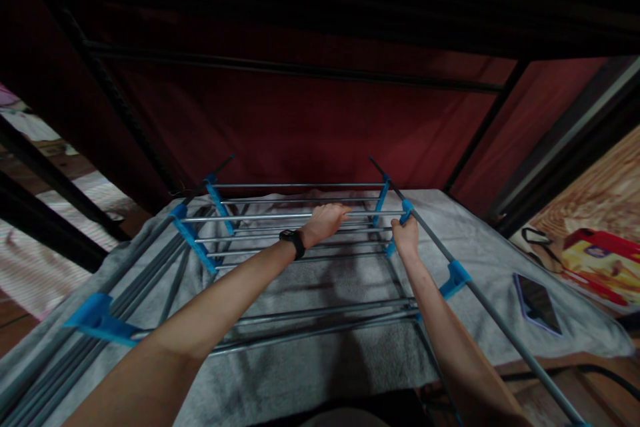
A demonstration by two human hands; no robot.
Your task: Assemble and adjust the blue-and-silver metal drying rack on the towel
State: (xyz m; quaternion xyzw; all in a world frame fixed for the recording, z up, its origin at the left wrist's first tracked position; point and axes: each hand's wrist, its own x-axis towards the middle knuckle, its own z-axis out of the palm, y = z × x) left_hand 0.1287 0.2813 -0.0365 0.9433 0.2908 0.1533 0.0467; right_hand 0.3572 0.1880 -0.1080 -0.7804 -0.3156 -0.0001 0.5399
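Note:
A rack of grey metal rods (pixel 260 216) joined by blue plastic brackets (pixel 194 235) lies across a grey cloth. My left hand (pixel 326 221), with a black watch on its wrist, closes round an upper crossbar near the middle. At the right side, my right hand (pixel 406 235) grips the blue bracket (pixel 407 209) where the crossbar meets the long side pole (pixel 440 243); the fingers behind it are partly hidden. Another blue bracket (pixel 455 277) sits lower on that pole, and one more (pixel 103 320) is at the near left.
Loose grey rods (pixel 135 300) lie along the left on the grey cloth (pixel 320 353). A phone (pixel 538 303) rests at the right, beside a red and yellow box (pixel 603 263) and a dark cable (pixel 543 243). A dark red panel (pixel 310 127) with black frame bars stands behind.

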